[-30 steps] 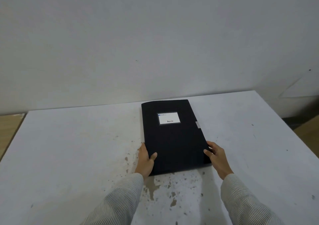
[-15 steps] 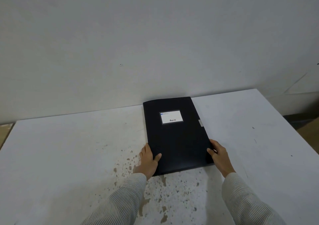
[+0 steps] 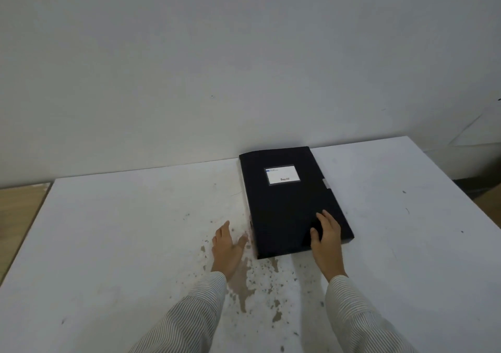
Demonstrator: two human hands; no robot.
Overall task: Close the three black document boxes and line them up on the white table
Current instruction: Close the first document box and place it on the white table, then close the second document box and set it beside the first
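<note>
One black document box [image 3: 290,203] lies flat and closed on the white table [image 3: 122,230], its white label facing up and its far end near the wall. My right hand [image 3: 325,233] rests flat on the box's near right part, fingers spread. My left hand [image 3: 226,247] lies open on the bare tabletop just left of the box's near corner, not touching it. No other black box is in view.
The table's paint is chipped in brown spots [image 3: 244,285] in front of the box. A plain white wall [image 3: 244,68] stands right behind the table. Wooden floor [image 3: 19,209] shows past the left edge, and the right edge [image 3: 477,203] drops off nearby.
My left hand has let go of the box's left edge and moved onto the table. My right hand shifted from the box's right edge onto its top.
</note>
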